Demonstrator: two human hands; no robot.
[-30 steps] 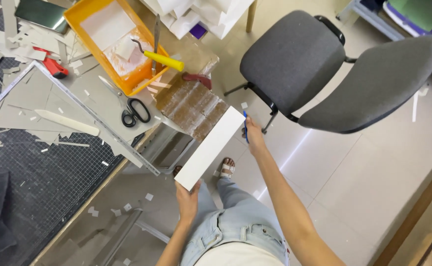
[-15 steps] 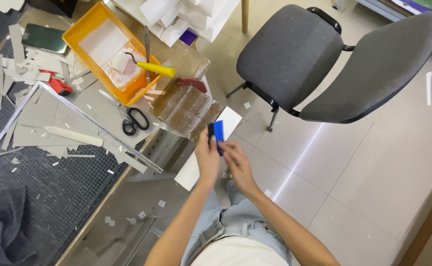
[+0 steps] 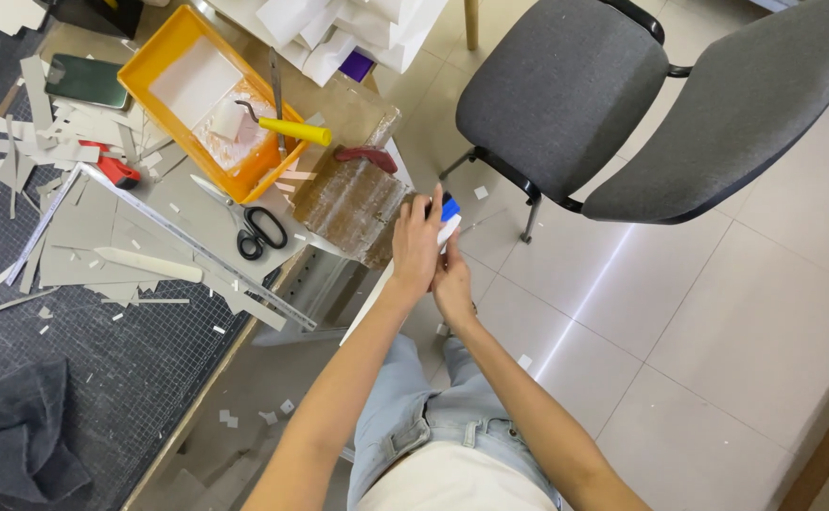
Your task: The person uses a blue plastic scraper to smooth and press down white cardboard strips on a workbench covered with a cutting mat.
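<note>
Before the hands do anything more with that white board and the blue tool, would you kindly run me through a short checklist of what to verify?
1. Left hand lies on the white board: ok.
2. Right hand at the board's edge, beside the left: ok.
3. Blue tool in a firm grip: cannot tell, only its tip shows past the fingers.
4. Board supported: not ok, it slants off the table's edge over the lap.
5. Scissors lie apart from both hands: ok.
6. Grey chair stands apart from the arms: ok.
</note>
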